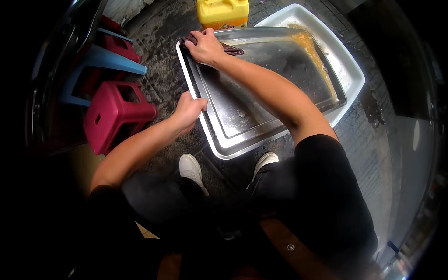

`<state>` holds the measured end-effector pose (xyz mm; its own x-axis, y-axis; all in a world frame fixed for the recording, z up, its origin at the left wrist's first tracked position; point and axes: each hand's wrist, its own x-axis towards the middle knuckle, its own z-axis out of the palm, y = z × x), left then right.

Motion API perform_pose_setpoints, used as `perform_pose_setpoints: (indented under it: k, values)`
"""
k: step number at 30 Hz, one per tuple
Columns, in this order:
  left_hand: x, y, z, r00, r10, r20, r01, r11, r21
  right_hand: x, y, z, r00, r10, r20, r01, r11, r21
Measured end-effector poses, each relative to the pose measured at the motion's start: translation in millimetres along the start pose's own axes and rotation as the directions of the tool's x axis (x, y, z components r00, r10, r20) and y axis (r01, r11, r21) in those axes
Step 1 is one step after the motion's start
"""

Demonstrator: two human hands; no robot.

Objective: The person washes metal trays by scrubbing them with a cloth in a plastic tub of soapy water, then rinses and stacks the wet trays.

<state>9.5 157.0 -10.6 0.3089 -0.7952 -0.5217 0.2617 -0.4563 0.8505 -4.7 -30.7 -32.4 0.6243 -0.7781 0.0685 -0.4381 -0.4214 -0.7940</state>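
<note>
A large rectangular metal tray [252, 105] is tilted over a white plastic tub [344, 66], its right part resting across the tub. Orange-brown liquid [316, 61] with some foam lies along the tray's lower right side. My left hand [189, 110] grips the tray's left rim, thumb over the inner edge. At the tray's upper left corner, my right hand [206, 47] presses a dark brown cloth [232, 50] against the metal. Part of the cloth is hidden under the fingers. Wet spots and droplets show on the tray's bottom.
A yellow plastic jug [223, 14] with a label stands beyond the tray. To the left are a dark red plastic stool [119, 112] and a blue stool [108, 61]. My white shoes [191, 169] are on the wet dark paving [157, 70] close below the tray.
</note>
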Motion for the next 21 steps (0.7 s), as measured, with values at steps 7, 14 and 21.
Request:
perform_pose_setpoints:
  k: [7,14,21]
  values:
    - [9.1,1.7,-8.6,0.995,-0.020,0.093,0.020,1.000,0.001,-19.1,-0.1,16.2,0.977,-0.150,0.150,0.126,0.979,0.161]
    - [25.7,-5.4,-42.8,0.917,-0.034,0.396,0.114,0.977,-0.182,-115.7,5.0,-7.2,0.914,-0.190,0.359,0.078,0.950,0.304]
    - [20.3,15.7,-21.2,0.953,-0.199,0.228,0.265,0.912,-0.313,-191.9,-9.8,-20.2,0.886,-0.098,0.454,-0.091,0.922,0.377]
